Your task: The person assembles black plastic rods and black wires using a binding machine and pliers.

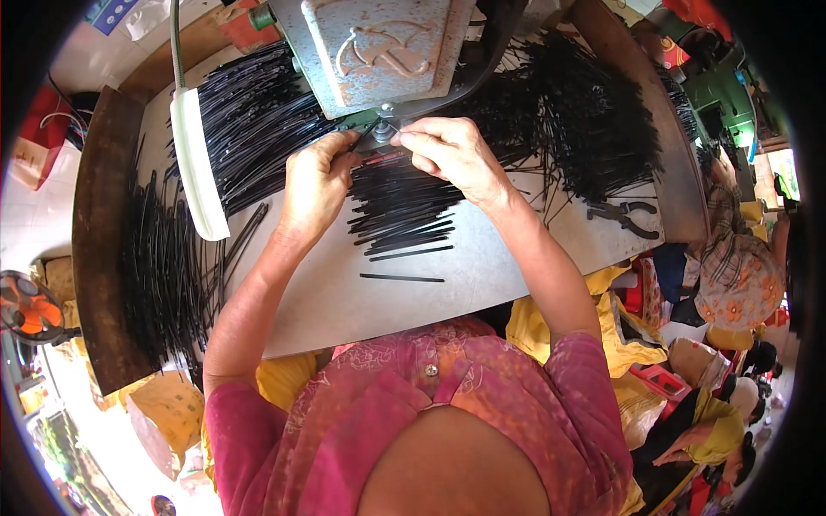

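My left hand (315, 182) is closed in a pinch on one end of a thin black rod (366, 133), just left of the small metal press tip (383, 130). My right hand (456, 159) pinches at the other side of that tip; a thin dark end shows at its fingertips, too small to make out fully. Above both hands hangs the machine's worn grey metal head (379, 60). Right below the hands, many short black strips (400, 211) lie side by side on the metal tabletop (318, 301).
Heaps of long black rods (249, 138) lie at the left, with a darker heap (594, 120) at the right. Pliers (626, 217) rest near the right edge. A white lamp (198, 163) hangs at the left. A raised brown rim (112, 258) borders the table. Another person (740, 267) sits at far right.
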`<state>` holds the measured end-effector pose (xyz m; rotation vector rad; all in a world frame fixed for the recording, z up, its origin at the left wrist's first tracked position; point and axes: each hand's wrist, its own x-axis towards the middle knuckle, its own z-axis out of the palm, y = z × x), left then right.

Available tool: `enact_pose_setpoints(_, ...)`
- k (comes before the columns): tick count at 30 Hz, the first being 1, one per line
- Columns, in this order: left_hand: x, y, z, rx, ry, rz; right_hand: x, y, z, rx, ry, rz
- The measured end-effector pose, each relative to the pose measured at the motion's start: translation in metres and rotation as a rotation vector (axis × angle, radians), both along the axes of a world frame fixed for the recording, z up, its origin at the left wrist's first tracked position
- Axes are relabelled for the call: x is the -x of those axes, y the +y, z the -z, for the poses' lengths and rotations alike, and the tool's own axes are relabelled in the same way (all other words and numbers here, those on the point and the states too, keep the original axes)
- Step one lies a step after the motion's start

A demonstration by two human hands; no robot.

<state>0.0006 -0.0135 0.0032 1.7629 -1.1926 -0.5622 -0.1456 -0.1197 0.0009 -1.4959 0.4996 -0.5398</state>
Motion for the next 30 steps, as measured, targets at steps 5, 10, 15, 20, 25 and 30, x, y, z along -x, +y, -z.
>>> enact_pose_setpoints(5, 0.000, 0.000, -0.002, -0.018, 0.014, 0.001, -0.001, 0.000, 0.000, -0.018, -0.010, 0.003)
enact_pose_setpoints(10, -0.003, -0.003, 0.006, 0.052, -0.061, 0.040, -0.003, 0.000, 0.001, -0.015, -0.014, 0.022)
enact_pose_setpoints(15, -0.007, -0.005, 0.005, 0.070, -0.163, 0.073, -0.004, -0.001, 0.000, -0.013, -0.014, 0.021)
enact_pose_setpoints(20, -0.008, -0.005, 0.001, 0.060, -0.192, 0.070, -0.005, -0.001, -0.002, -0.006, 0.009, 0.021)
enact_pose_setpoints(25, -0.001, 0.002, -0.005, 0.054, -0.663, 0.106, -0.005, 0.002, 0.000, -0.036, -0.001, 0.040)
enact_pose_setpoints(30, 0.032, 0.015, -0.018, -0.075, -0.079, 0.194, -0.008, 0.001, 0.002, 0.083, 0.088, -0.011)
